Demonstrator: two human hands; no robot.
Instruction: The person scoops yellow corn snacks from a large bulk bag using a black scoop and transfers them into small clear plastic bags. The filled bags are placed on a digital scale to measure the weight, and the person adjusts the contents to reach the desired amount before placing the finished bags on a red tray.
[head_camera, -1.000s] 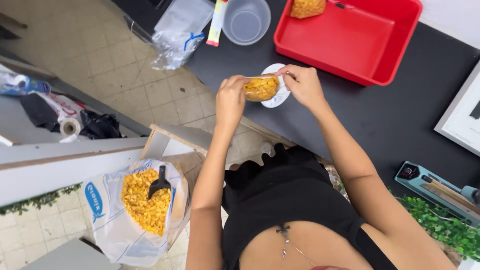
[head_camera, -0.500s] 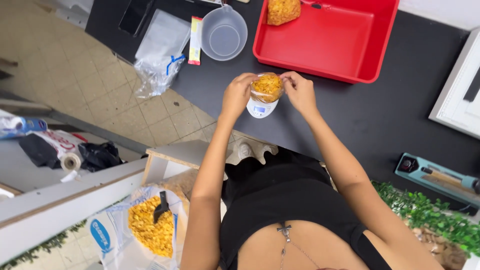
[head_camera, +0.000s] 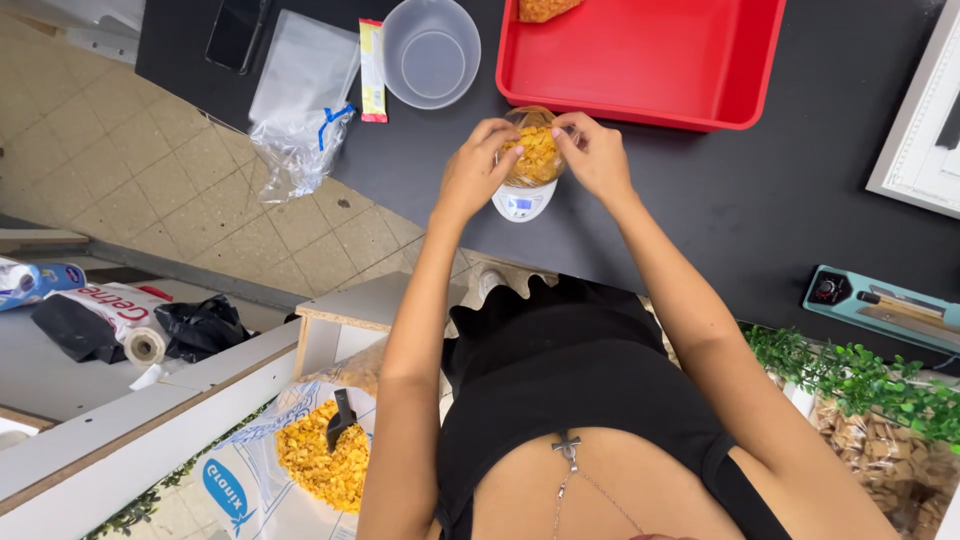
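A small clear bag of yellow cereal flakes (head_camera: 535, 150) stands on a small white digital scale (head_camera: 522, 203) on the black table (head_camera: 760, 200). My left hand (head_camera: 475, 170) grips the bag's left side and my right hand (head_camera: 597, 155) grips its right side, fingers pinching the open top. Both forearms reach forward from my body over the table's near edge.
A red tray (head_camera: 650, 60) with another filled bag (head_camera: 545, 8) lies just beyond the scale. A clear plastic bowl (head_camera: 430, 52), empty clear bags (head_camera: 300, 100), a phone (head_camera: 232, 35) lie at left. A heat sealer (head_camera: 885, 305) sits right. A big sack of flakes with a black scoop (head_camera: 340, 420) sits below.
The bag has settled upright on the scale, with both hands still on it. The view has shifted closer and slightly left.
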